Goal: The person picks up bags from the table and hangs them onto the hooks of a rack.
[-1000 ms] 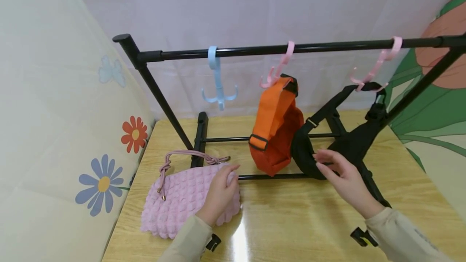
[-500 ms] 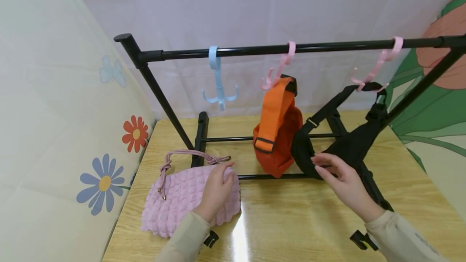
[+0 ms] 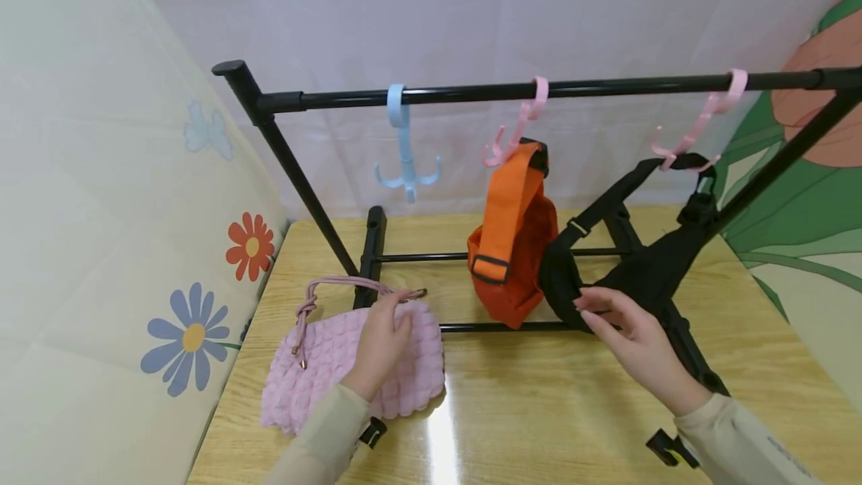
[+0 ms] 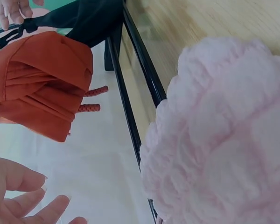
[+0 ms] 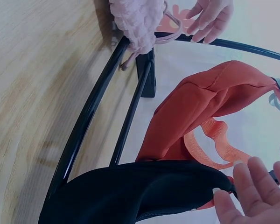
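A puffy pink handbag (image 3: 316,365) with a knotted cord handle lies on the table at the left. Over it hovers my left hand (image 3: 380,343), fingers relaxed; the left wrist view shows these fingers (image 4: 25,200) apart from the bubbly fabric. An orange bag (image 3: 513,245) with a buckled strap hangs from the middle pink hook (image 3: 515,129). To its right a black sling bag (image 3: 649,272) hangs by its strap from another pink hook (image 3: 700,122). My right hand (image 3: 629,335) is in front of that black bag, holding nothing, fingers spread in the right wrist view.
A black rack (image 3: 465,96) spans the table, with its top bar across the back and lower bars near the tabletop. A light blue hook (image 3: 406,148) hangs on the bar's left part with nothing on it. A pale cloth (image 3: 377,13) covers the wall behind.
My left hand has moved leftward over the pink handbag. The orange bag has swung and turned slightly on its hook. My right hand has barely moved.
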Motion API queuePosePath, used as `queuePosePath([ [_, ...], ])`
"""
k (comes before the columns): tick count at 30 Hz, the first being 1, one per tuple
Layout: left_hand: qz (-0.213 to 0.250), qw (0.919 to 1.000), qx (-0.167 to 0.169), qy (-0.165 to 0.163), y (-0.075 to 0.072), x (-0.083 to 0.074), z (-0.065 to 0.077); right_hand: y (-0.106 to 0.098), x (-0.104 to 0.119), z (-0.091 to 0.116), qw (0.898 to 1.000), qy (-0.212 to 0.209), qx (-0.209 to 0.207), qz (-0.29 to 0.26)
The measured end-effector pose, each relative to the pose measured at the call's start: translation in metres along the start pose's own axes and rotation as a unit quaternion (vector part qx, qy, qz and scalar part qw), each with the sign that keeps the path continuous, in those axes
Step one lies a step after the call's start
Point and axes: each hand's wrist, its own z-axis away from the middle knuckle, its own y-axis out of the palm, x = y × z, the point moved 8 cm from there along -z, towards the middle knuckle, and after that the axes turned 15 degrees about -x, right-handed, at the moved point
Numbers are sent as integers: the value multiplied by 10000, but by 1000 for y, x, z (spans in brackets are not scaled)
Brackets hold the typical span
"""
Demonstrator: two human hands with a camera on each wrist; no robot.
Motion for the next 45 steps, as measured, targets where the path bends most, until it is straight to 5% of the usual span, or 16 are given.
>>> queuePosePath([
  [14, -333, 9982, -72, 501, -8, -1, -11, 13, 4, 6, 9992, -136, 355, -111],
  [25, -968, 9923, -266, 731, -17, 15, -23, 23, 6, 9, 9976, -87, 683, -103],
  [35, -1255, 9904, -193, 542, -20, 30, -27, 30, 8, 11, 9962, -343, 734, -308],
  [45, -1525, 9852, -171, 761, -18, 32, -32, 32, 7, 13, 9957, -283, 826, -312],
])
